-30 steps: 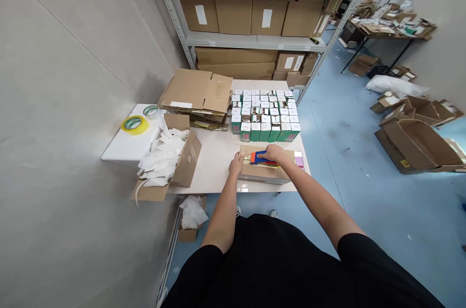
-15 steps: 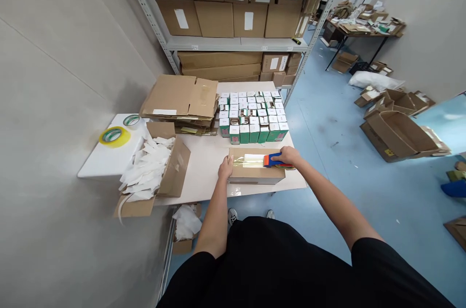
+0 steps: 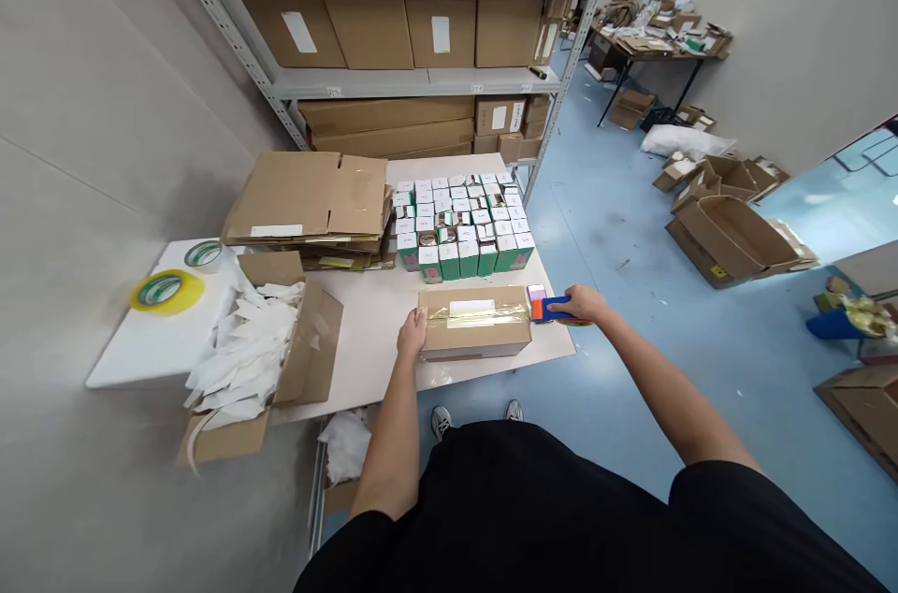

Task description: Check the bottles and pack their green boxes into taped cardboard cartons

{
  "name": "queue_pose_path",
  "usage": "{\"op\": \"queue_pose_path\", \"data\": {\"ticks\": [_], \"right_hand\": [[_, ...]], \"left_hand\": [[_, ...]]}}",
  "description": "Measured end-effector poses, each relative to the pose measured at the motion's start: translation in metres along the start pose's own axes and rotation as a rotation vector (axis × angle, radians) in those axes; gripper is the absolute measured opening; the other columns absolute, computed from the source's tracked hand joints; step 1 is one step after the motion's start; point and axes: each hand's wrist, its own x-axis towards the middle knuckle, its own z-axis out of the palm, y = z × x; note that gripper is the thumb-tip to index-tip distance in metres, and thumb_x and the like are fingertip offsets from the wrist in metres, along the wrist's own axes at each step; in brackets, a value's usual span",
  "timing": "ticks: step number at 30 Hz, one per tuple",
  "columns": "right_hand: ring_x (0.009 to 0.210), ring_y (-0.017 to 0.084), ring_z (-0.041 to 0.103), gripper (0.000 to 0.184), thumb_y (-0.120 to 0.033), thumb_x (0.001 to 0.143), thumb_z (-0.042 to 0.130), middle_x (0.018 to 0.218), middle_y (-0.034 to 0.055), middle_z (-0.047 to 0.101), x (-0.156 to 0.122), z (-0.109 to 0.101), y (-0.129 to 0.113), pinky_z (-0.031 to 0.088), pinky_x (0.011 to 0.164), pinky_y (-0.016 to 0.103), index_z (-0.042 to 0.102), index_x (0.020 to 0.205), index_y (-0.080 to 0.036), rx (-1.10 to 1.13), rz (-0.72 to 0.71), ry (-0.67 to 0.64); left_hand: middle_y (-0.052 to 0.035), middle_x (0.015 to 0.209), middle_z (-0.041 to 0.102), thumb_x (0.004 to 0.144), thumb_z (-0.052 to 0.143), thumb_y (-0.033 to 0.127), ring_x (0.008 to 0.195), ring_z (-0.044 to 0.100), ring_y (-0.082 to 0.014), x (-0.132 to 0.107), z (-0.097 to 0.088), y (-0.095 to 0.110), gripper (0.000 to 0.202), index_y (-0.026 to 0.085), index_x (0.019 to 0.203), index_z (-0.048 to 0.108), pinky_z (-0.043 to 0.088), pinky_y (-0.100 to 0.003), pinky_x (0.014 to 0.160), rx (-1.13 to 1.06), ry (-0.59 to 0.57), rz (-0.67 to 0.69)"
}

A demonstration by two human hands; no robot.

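Observation:
A closed cardboard box (image 3: pixel 477 348) lies lengthwise near the front edge of the table. Shiny tape runs along its top seam, over a white label (image 3: pixel 471 307). My left hand (image 3: pixel 412 334) grips the box's left end, thumb toward the top. In my right hand (image 3: pixel 586 304), closed round its handle, is a blue and orange tape dispenser (image 3: pixel 551 309), just beyond the box's right end. A small pinkish flat thing (image 3: pixel 536 292) lies behind the dispenser. Rows of small white and green boxes (image 3: pixel 459 233) stand behind the cardboard box.
Flattened cartons (image 3: pixel 295 195) are stacked at the back left. An open carton of white paper strips (image 3: pixel 319 340) stands at left, beside tape rolls (image 3: pixel 166 292) on a white surface. Shelving (image 3: pixel 421 84) with cartons rises behind the table; open cartons (image 3: pixel 730 238) sit on the floor at right.
My right hand has drawn the tape dispenser rightward, from the box's top to past its right end. Tape now spans the whole top. My left hand stays on the left end. The view has shifted.

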Motion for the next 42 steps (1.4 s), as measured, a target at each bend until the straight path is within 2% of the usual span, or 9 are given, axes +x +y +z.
{"op": "queue_pose_path", "data": {"ticks": [5, 10, 18, 20, 25, 28, 34, 38, 42], "right_hand": [[0.079, 0.026, 0.068, 0.054, -0.073, 0.078, 0.072, 0.083, 0.0118, 0.073, -0.001, -0.002, 0.011, 0.038, 0.058, 0.028, 0.063, 0.071, -0.020, 0.007, 0.033, 0.003], [0.072, 0.023, 0.066, 0.055, -0.073, 0.082, 0.069, 0.074, 0.0089, 0.070, -0.001, 0.005, -0.021, 0.035, 0.056, 0.028, 0.060, 0.068, -0.020, 0.128, -0.048, 0.017], [0.078, 0.024, 0.070, 0.059, -0.078, 0.086, 0.059, 0.080, 0.0077, 0.074, -0.019, -0.012, -0.143, 0.037, 0.057, 0.027, 0.067, 0.075, -0.021, 0.239, -0.202, 0.129], [0.081, 0.025, 0.071, 0.059, -0.079, 0.085, 0.060, 0.083, 0.0090, 0.075, -0.022, -0.021, -0.176, 0.038, 0.057, 0.027, 0.069, 0.076, -0.021, 0.213, -0.247, 0.113], [0.083, 0.026, 0.073, 0.063, -0.080, 0.082, 0.062, 0.091, 0.0126, 0.078, -0.027, -0.038, -0.257, 0.042, 0.059, 0.027, 0.075, 0.088, -0.019, 0.136, -0.352, 0.041], [0.088, 0.028, 0.074, 0.066, -0.080, 0.081, 0.065, 0.100, 0.0157, 0.078, -0.030, -0.039, -0.299, 0.047, 0.063, 0.027, 0.076, 0.098, -0.017, 0.075, -0.404, 0.048], [0.090, 0.030, 0.075, 0.067, -0.076, 0.076, 0.073, 0.104, 0.0170, 0.078, -0.039, -0.033, -0.363, 0.052, 0.068, 0.030, 0.074, 0.109, -0.017, 0.008, -0.503, -0.016], [0.094, 0.031, 0.075, 0.069, -0.074, 0.075, 0.075, 0.107, 0.0179, 0.078, -0.045, -0.034, -0.382, 0.055, 0.071, 0.031, 0.073, 0.112, -0.016, -0.040, -0.549, -0.022], [0.101, 0.033, 0.075, 0.065, -0.069, 0.074, 0.078, 0.111, 0.0186, 0.077, -0.042, -0.029, -0.377, 0.056, 0.077, 0.033, 0.074, 0.111, -0.015, -0.130, -0.551, 0.005]], "left_hand": [[-0.0109, 0.138, 0.069, 0.101, 0.036, 0.066, 0.129, 0.062, -0.0329, 0.010, -0.004, -0.010, 0.060, 0.028, 0.141, 0.060, 0.048, -0.044, 0.106, -0.022, 0.012, -0.003], [-0.0095, 0.138, 0.070, 0.100, 0.040, 0.064, 0.128, 0.063, -0.0287, 0.032, -0.026, -0.035, 0.058, 0.027, 0.140, 0.061, 0.048, -0.039, 0.108, -0.057, 0.055, -0.012], [-0.0241, 0.147, 0.060, 0.099, 0.045, 0.055, 0.139, 0.055, -0.0377, 0.021, -0.083, -0.053, 0.067, 0.014, 0.152, 0.049, 0.043, -0.052, 0.114, 0.045, 0.289, -0.196], [-0.0239, 0.149, 0.058, 0.099, 0.049, 0.049, 0.141, 0.054, -0.0354, 0.009, -0.094, -0.038, 0.066, 0.012, 0.153, 0.047, 0.041, -0.048, 0.116, 0.035, 0.319, -0.130], [-0.0079, 0.145, 0.065, 0.102, 0.047, 0.056, 0.136, 0.059, -0.0268, -0.009, -0.119, 0.024, 0.051, 0.025, 0.137, 0.066, 0.043, -0.036, 0.114, -0.127, 0.148, 0.233], [-0.0098, 0.148, 0.062, 0.097, 0.051, 0.066, 0.136, 0.059, -0.0290, -0.012, -0.133, 0.042, 0.064, 0.025, 0.145, 0.062, 0.045, -0.038, 0.113, -0.169, 0.084, 0.229], [-0.0067, 0.144, 0.066, 0.102, 0.046, 0.056, 0.136, 0.060, -0.0284, -0.013, -0.159, 0.010, 0.053, 0.023, 0.138, 0.069, 0.046, -0.036, 0.112, -0.189, 0.125, 0.154], [-0.0092, 0.140, 0.069, 0.104, 0.047, 0.050, 0.133, 0.062, -0.0293, -0.020, -0.151, -0.008, 0.050, 0.019, 0.134, 0.072, 0.049, -0.038, 0.111, -0.327, 0.155, 0.114], [-0.0121, 0.139, 0.069, 0.105, 0.039, 0.058, 0.126, 0.067, -0.0274, -0.027, -0.109, -0.009, 0.060, 0.018, 0.138, 0.068, 0.054, -0.039, 0.105, -0.454, 0.108, 0.077]]}}
